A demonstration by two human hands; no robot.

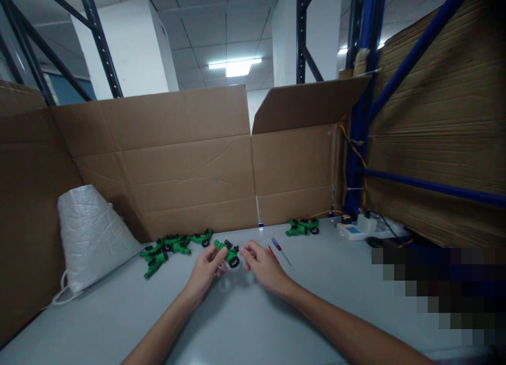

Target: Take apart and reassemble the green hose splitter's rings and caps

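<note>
My left hand [206, 270] is closed around one end of a green plastic fitting [228, 253] with black parts and a round black ring. It holds the fitting just above the table, in front of me. My right hand [264, 266] is close by on the right, its thumb and fingers pinched together near the black ring. Whatever those fingertips hold, if anything, is too small to make out. Right beyond that hand lies a screwdriver [278, 245] with a red and blue handle, beside a thin red tool [272, 253] partly hidden by the hand.
Several similar green fittings [156, 265] lie left of my hands, and more green fittings [302, 227] sit at the back right. A white foam bag [93, 241] stands at the left. Cardboard walls [190, 164] enclose the table [118, 328]. A power strip [351, 231] with cables is at right.
</note>
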